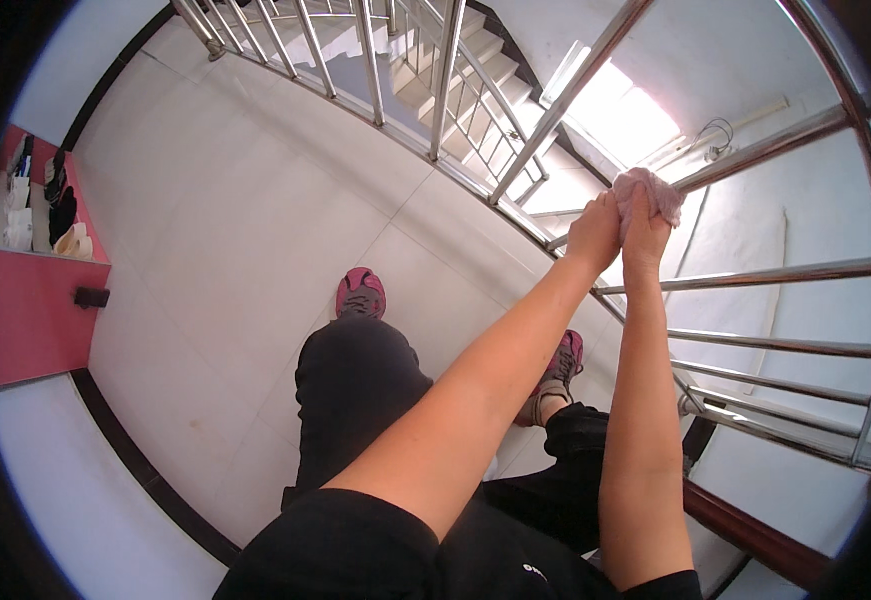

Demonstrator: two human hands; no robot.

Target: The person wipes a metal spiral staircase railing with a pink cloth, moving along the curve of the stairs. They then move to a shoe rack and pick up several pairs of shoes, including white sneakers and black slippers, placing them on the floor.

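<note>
A pink cloth (657, 193) is wrapped around a metal baluster (765, 150) of the stair railing, right of centre. My right hand (644, 229) grips the cloth from below, its thumb lying along it. Close against it on the left, my left hand (594, 225) is closed at the cloth's edge; its fingertips are partly hidden, and what lies inside them is hard to see. Both arms reach up and forward from my black sleeves. More metal bars of the railing run beside and below my hands.
Stairs (480, 67) descend beyond the railing, near a bright window (623, 112). A pink shoe cabinet (37, 307) with several shoes stands at the far left. My shoes (361, 292) rest on the tiled floor (240, 202). A dark red handrail (750, 529) lies at lower right.
</note>
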